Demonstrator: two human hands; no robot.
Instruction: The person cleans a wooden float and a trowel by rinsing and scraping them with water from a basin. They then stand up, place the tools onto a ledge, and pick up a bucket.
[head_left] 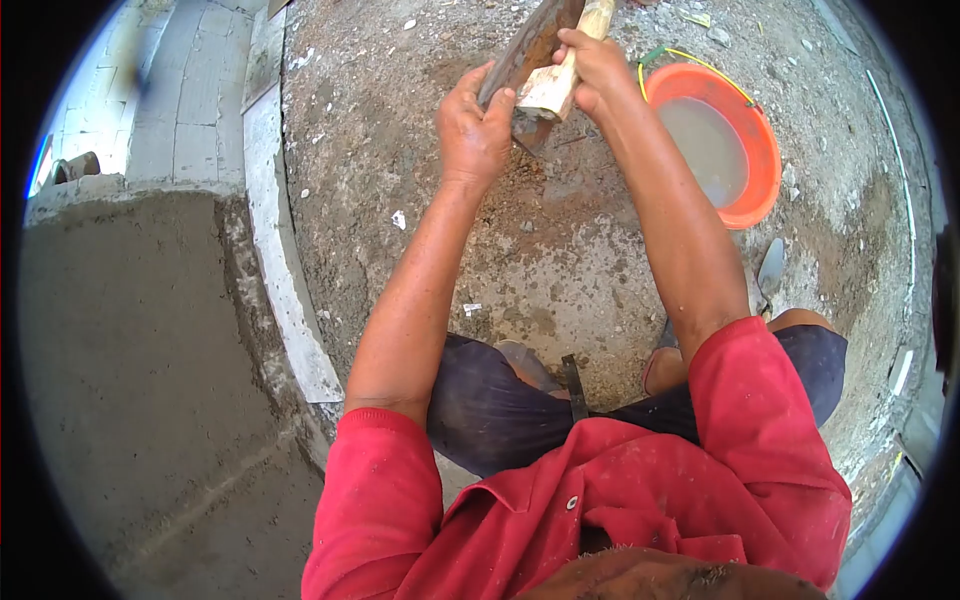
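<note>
At the top of the head view, my left hand (472,128) is closed on the near end of a long dark flat piece (528,50) with a wet brown face, held on edge. My right hand (600,72) grips a pale wooden bar (548,90) alongside it, its thick end pointing toward me. Whether the bar is joined to the dark piece I cannot tell. Right of my right forearm stands an orange bucket (768,180) of cloudy water, its yellow and green handle tipped to the rim.
A trowel (771,266) lies near my right knee. Rough, stony ground (380,130) spreads around me. On the left, a pale board strip (272,220) edges smooth wet cement (130,350), with grey blocks (200,90) beyond. White scraps dot the ground.
</note>
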